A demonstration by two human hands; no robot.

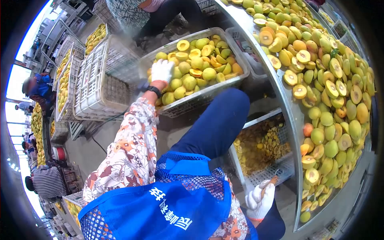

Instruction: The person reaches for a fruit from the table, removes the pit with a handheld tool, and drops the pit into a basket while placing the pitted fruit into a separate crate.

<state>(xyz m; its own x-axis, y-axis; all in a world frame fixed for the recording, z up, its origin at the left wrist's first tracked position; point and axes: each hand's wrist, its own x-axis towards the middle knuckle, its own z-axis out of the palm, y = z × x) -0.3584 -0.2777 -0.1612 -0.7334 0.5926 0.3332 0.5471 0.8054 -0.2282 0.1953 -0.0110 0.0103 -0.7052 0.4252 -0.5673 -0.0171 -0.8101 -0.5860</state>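
My left hand (162, 71), in a white glove with a dark watch at the wrist, is over the near left part of a crate (208, 93) of halved yellow-green fruit (196, 63). Its fingertips are hard to make out, and whether they hold a fruit is unclear. Lower right, my right hand (260, 201), also gloved, is closed around the brown handle of a small tool (274, 179). The tool points toward a white crate (250, 180) of fruit scraps (260, 146), beside the metal table edge.
A metal table (294, 132) piled with fruit halves (336, 68) curves along the right. Stacked white crates (90, 80) stand at left, near a striped-shirted person (48, 182). Another person's dark-clothed legs (172, 16) are beyond the fruit crate. My knee (228, 116) lies between the crates.
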